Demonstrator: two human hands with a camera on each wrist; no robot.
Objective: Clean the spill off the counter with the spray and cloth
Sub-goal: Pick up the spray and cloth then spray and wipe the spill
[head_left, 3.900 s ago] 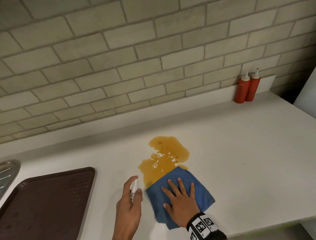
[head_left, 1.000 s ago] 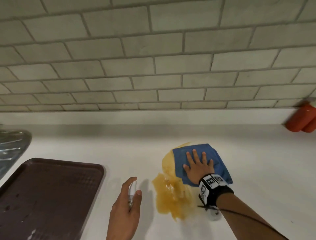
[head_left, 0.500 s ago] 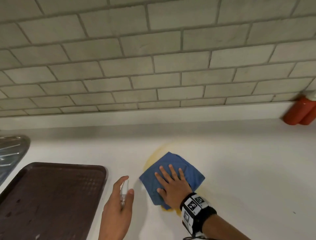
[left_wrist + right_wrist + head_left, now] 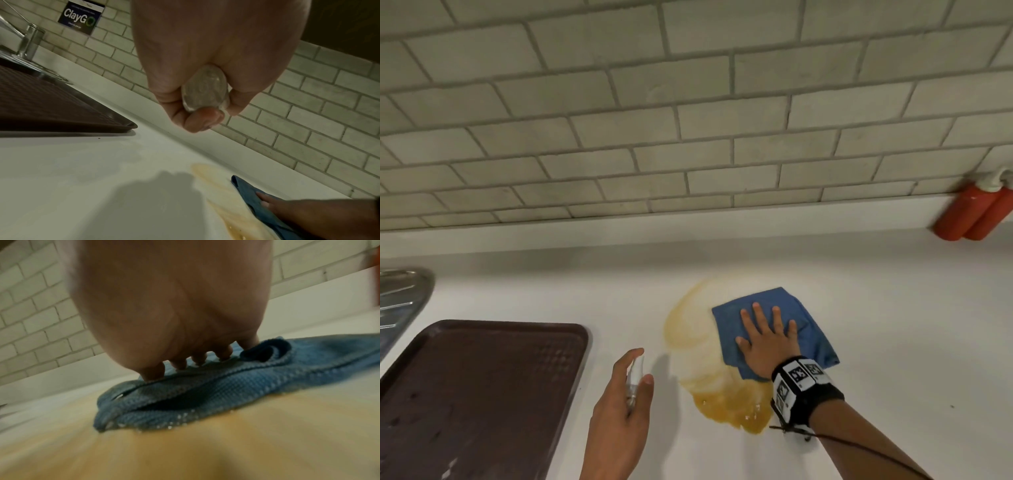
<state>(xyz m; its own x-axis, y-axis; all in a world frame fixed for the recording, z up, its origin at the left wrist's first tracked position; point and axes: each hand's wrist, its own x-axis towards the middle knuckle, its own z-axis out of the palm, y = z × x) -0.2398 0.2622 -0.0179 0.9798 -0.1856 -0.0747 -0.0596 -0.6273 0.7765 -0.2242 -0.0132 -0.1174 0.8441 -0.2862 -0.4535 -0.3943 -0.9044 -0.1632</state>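
Two hands are working: your right hand (image 4: 767,342) is pressing flat, fingers spread, on the cloth (image 4: 804,329) lying over the spill (image 4: 722,394) on the worktop (image 4: 893,308); your left hand (image 4: 619,418) is gripping the spray (image 4: 635,377) beside it.

Cloth (image 4: 804,329): we find it on the counter (image 4: 893,308), over the spill's right part.
Spill (image 4: 722,401): spreads left of and in front of our cloth.
Right hand (image 4: 767,339): lies flat on the cloth.
Left hand (image 4: 619,411): left of the spill, around the spray bottle (image 4: 635,377).
Tray (image 4: 476,394): left of our left hand.
Sink (image 4: 400,298): behind the tray, far left.
Sauce bottles (image 4: 976,212): far right, against the wall (image 4: 688,120).
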